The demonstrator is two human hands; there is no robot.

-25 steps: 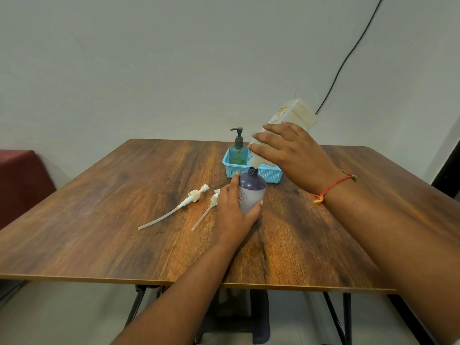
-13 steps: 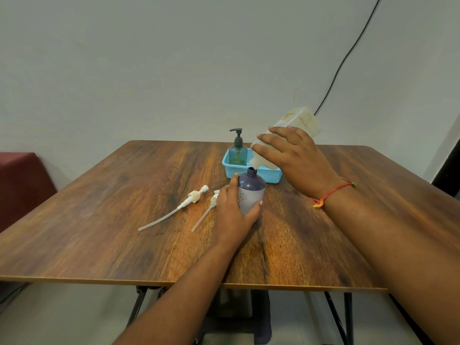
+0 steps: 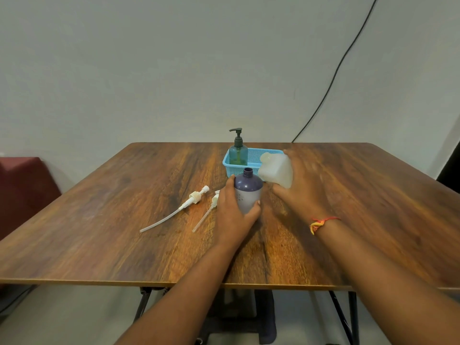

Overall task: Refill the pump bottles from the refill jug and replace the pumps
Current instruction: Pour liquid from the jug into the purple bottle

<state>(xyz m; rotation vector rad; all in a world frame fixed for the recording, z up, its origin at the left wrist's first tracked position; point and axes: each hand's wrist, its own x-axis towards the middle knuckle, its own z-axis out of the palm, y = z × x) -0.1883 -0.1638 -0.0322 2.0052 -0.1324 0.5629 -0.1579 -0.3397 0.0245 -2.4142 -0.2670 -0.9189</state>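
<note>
A purple pump bottle (image 3: 248,186) stands upright near the middle of the table with its neck open and no pump on it. My left hand (image 3: 234,210) wraps around its lower body. My right hand (image 3: 302,188) grips the pale translucent refill jug (image 3: 275,171), which sits low just to the right of the purple bottle, blurred by motion. Two white pumps lie on the wood to the left: a long one (image 3: 189,202) and a shorter one (image 3: 209,210) partly hidden behind my left hand.
A blue plastic basket (image 3: 254,155) stands behind the bottles and holds a green pump bottle (image 3: 238,153) with its dark pump on. The wooden table (image 3: 112,220) ends close to my body. A black cable hangs on the wall, and a red seat (image 3: 22,190) is at left.
My right hand has swung the refill jug down from its tilted pouring position above the purple bottle to beside it near the table. My left hand stays on the bottle.
</note>
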